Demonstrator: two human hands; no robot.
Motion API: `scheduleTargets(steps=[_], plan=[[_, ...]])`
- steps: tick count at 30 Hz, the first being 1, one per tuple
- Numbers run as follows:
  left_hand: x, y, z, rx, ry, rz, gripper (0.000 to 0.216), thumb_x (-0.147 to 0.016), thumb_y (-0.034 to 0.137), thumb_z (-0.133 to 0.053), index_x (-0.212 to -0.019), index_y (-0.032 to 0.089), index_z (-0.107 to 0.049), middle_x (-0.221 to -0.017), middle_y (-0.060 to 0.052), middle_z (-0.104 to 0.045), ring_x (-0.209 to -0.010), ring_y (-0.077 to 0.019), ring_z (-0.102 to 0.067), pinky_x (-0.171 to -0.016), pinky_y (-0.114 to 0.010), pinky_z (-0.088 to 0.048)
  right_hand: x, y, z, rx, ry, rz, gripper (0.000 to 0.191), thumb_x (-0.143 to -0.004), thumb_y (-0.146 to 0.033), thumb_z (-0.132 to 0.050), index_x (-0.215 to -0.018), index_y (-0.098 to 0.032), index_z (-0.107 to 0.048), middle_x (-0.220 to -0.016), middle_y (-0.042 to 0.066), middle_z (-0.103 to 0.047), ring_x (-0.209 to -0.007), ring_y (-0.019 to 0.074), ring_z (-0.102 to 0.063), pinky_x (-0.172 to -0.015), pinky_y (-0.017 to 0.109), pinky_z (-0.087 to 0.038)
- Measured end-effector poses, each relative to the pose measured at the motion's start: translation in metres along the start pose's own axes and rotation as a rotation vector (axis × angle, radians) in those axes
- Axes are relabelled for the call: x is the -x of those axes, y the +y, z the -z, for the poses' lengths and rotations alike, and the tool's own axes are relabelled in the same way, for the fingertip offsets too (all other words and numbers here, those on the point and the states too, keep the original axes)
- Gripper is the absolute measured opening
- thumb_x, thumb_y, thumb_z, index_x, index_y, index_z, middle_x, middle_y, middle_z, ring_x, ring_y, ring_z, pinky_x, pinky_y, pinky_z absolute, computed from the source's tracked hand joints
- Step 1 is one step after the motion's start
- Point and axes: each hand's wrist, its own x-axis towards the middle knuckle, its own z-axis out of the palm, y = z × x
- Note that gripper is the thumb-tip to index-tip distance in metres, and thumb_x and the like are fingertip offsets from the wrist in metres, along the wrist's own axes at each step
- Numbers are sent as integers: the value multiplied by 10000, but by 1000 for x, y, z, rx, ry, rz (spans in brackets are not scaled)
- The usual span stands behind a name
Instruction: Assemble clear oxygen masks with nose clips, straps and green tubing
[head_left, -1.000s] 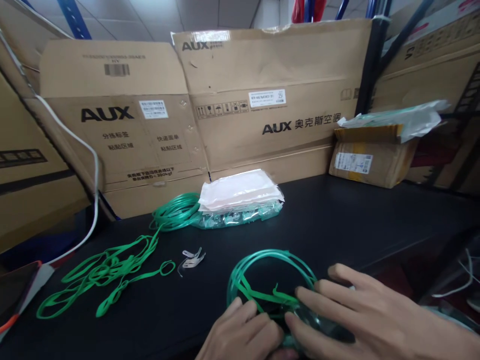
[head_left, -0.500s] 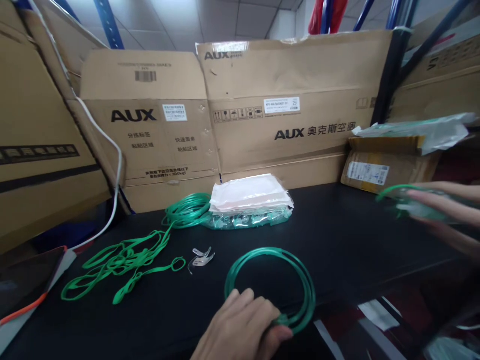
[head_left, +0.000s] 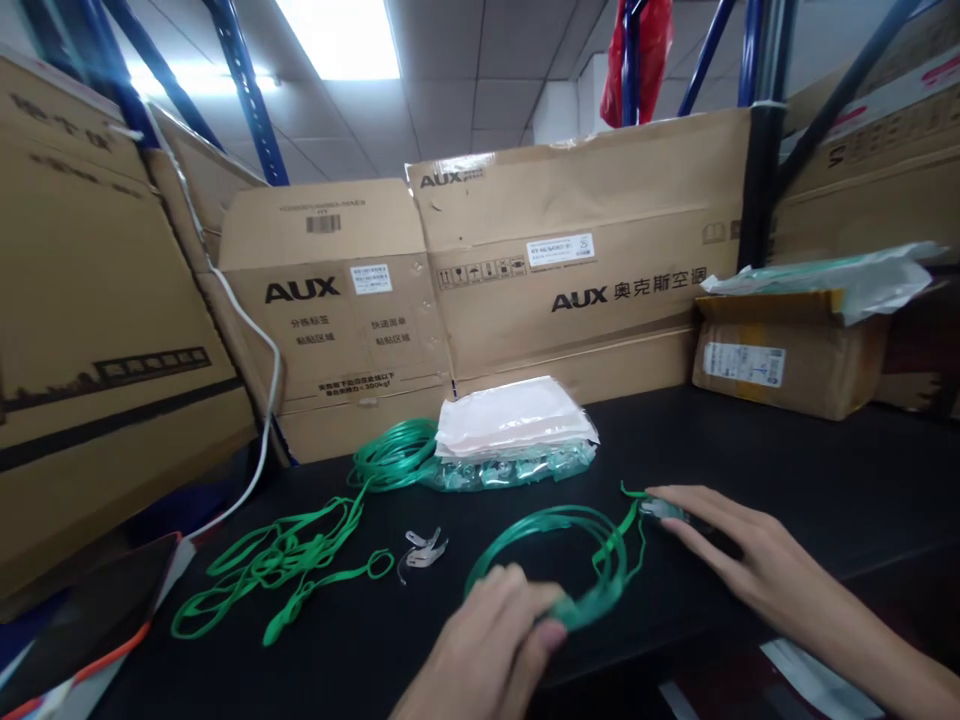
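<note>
A coil of green tubing [head_left: 547, 545] lies on the black table [head_left: 787, 460] in front of me. My left hand [head_left: 495, 640] pinches the near edge of the coil between thumb and fingers. My right hand [head_left: 742, 555] reaches in from the right with fingers stretched out, their tips on a small clear-green mask piece [head_left: 660, 508] with a green strap at the coil's right side.
Loose green straps [head_left: 285, 560] lie at the left, small metal clips [head_left: 424, 548] beside them. A second tubing coil [head_left: 394, 455] and a stack of clear packets [head_left: 517, 435] sit further back. Large cardboard boxes [head_left: 570, 250] wall the table; a smaller box [head_left: 787, 345] stands right.
My right hand has come back from the far right and now rests its fingertips on the mask piece by the coil. My left hand lifted the coil's near edge. The view tilted upward.
</note>
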Motion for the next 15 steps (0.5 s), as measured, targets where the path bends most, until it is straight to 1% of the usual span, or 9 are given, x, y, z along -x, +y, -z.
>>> scheduleTargets(steps=[2,4,6,8,9,11,12,13,15], plan=[[-28,-3,23,6,95,48,265,-1107,347,-382,-1193,284,-624,-1006,2,-732,-952,-168,-716,-835,-239,-589,3,4,0,-35,0,-34,343,-1044,-484,-507,-1327,-350,-647,-1327,34,-704,-1214,298,-684,-1094,485,-532],[-60,-15,52,-123,156,125,250,-1094,353,-417,-1071,261,-648,-955,19,-726,-890,-165,-710,-787,-243,-582,4,5,-1,-52,7,-60,354,-1044,-488,-497,-1342,-357,-636,-1339,34,-690,-1207,304,-688,-1108,501,-521],[-89,-36,83,-203,244,161,268,-1085,380,-424,-1037,237,-644,-945,1,-717,-866,-188,-697,-772,-282,-572,3,5,-3,-64,17,-71,359,-1047,-482,-483,-1352,-363,-630,-1339,34,-684,-1196,307,-694,-1110,503,-521],[-112,-62,109,-285,363,199,276,-1086,374,-407,-1088,214,-632,-989,-35,-709,-907,-220,-681,-839,-352,-557,3,4,-6,-71,18,-73,360,-1048,-474,-477,-1355,-369,-632,-1330,32,-689,-1182,305,-702,-1096,490,-537],[-119,-75,119,-324,420,215,279,-1089,367,-399,-1129,206,-623,-1040,-55,-703,-959,-236,-672,-884,-387,-543,3,4,-6,-71,20,-71,361,-1048,-471,-475,-1355,-369,-635,-1323,32,-694,-1172,304,-707,-1085,481,-548],[-124,-102,128,-395,509,239,299,-1102,335,-361,-1212,184,-595,-1145,-99,-673,-1060,-253,-645,-956,-445,-515,3,5,-7,-64,29,-64,367,-1046,-469,-477,-1359,-363,-637,-1312,36,-703,-1153,302,-716,-1059,462,-568],[-123,-115,129,-419,514,251,293,-1103,319,-373,-1242,169,-584,-1184,-110,-660,-1084,-253,-642,-968,-464,-514,2,5,-7,-60,32,-58,369,-1044,-469,-479,-1359,-360,-639,-1309,39,-706,-1148,302,-718,-1046,454,-577],[-119,-128,127,-435,483,263,271,-1086,327,-454,-1250,160,-590,-1197,-102,-659,-1072,-248,-656,-951,-470,-530,2,5,-6,-56,33,-53,369,-1042,-469,-483,-1356,-357,-643,-1306,40,-708,-1147,303,-719,-1036,449,-583],[-106,-150,119,-452,338,285,268,-1025,357,-609,-1202,158,-643,-1177,-82,-685,-1030,-237,-684,-913,-461,-562,1,5,-5,-52,16,-53,365,-1033,-475,-505,-1347,-358,-649,-1308,39,-707,-1153,307,-715,-1021,447,-589]])
